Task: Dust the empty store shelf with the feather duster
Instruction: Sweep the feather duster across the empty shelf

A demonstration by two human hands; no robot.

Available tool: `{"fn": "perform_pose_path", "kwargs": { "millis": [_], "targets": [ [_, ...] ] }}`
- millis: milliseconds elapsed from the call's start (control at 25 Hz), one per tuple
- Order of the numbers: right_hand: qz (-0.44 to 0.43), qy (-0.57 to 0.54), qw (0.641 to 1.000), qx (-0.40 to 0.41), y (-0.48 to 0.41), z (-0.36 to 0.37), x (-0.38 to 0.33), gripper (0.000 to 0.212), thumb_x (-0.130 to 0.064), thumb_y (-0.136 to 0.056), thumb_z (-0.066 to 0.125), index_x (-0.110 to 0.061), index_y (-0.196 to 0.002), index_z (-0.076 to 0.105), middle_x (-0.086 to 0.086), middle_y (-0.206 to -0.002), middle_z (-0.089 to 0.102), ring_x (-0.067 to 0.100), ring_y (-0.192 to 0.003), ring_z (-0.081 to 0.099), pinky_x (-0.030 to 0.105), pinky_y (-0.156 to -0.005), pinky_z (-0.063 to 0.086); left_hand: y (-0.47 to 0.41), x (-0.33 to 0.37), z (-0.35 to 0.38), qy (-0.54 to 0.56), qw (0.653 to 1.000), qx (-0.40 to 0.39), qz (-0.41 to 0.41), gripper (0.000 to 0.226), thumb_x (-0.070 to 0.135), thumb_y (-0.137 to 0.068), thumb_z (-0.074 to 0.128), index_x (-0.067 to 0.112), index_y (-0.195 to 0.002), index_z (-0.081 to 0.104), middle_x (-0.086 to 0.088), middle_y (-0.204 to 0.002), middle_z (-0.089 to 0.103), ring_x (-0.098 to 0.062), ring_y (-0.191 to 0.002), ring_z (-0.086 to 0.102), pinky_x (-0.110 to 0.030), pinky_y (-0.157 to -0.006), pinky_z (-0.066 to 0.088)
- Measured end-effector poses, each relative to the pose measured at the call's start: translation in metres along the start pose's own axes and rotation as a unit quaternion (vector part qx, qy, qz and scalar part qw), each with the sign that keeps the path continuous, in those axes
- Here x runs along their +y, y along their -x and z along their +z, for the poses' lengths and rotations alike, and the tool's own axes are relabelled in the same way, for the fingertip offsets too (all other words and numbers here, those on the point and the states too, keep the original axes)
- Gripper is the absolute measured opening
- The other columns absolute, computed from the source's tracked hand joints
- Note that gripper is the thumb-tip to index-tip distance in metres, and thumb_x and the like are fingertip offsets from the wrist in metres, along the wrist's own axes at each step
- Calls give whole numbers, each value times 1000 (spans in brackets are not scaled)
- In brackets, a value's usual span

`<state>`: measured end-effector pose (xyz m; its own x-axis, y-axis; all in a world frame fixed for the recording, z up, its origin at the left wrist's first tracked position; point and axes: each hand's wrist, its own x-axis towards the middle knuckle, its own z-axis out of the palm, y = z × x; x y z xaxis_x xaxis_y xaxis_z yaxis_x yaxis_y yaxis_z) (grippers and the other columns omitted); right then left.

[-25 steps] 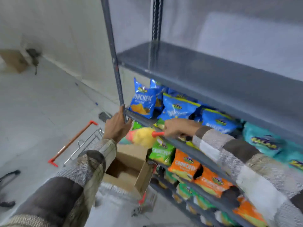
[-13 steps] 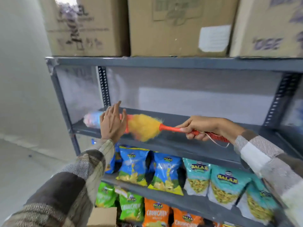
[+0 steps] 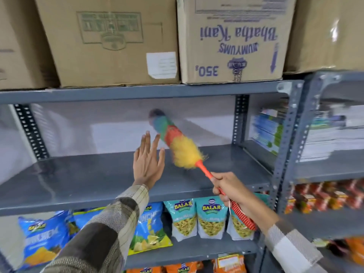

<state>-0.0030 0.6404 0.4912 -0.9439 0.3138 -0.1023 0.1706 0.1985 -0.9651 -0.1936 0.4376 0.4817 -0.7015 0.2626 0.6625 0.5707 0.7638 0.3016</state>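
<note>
The right hand [image 3: 229, 187] grips the feather duster [image 3: 177, 143] by its stiff orange handle. Its head looks soft and light. The left hand [image 3: 148, 163] hangs open, empty.

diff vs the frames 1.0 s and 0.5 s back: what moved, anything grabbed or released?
The view tilted up from the floor to the empty shelf. The left hand let go of the shelf post and is now open, fingers spread, over the shelf. The feather duster rose from below onto the shelf, then swung from lying leftward to angling up toward the back wall. Unchanged: the right hand grips the handle; nothing new grabbed.
</note>
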Motion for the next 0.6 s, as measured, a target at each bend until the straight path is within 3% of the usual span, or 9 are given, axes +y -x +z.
{"fn": "perform_pose_path", "kwargs": {
  "millis": [240, 440, 600],
  "targets": [
    [33, -8, 996, 85, 23, -27, 38, 42, -14, -102, 42, -26, -141, 52, 2, -64, 48, 9, -37, 35, 23, -33, 31, 22, 11, 49, -13, 998, -33, 54, 60, 47, -104, 22, 32, -161, 22, -3, -173, 11, -20, -160, 13, -42, -116, 33],
    [31, 67, 985, 157, 46, -56, 61, 58, -8, -100, 39, -53, -134, 50, 4, -74, 51, 9, -41, 35, 24, -41, 29, 47, -24, 80, -30, 996, -65, 52, 60, 49, -105, 17, 30, -161, 27, -3, -172, 12, -20, -159, 14, -43, -117, 35],
    [43, 223, 958, 173, 59, -68, 74, 71, -5, -101, 34, -56, -147, 17, 1, -53, 42, 12, -39, 39, 25, -40, 36, 56, -42, 93, -41, 994, -70, 71, 61, 48, -105, 14, 27, -161, 27, -3, -173, 11, -20, -159, 15, -44, -119, 34]
  ]
}}
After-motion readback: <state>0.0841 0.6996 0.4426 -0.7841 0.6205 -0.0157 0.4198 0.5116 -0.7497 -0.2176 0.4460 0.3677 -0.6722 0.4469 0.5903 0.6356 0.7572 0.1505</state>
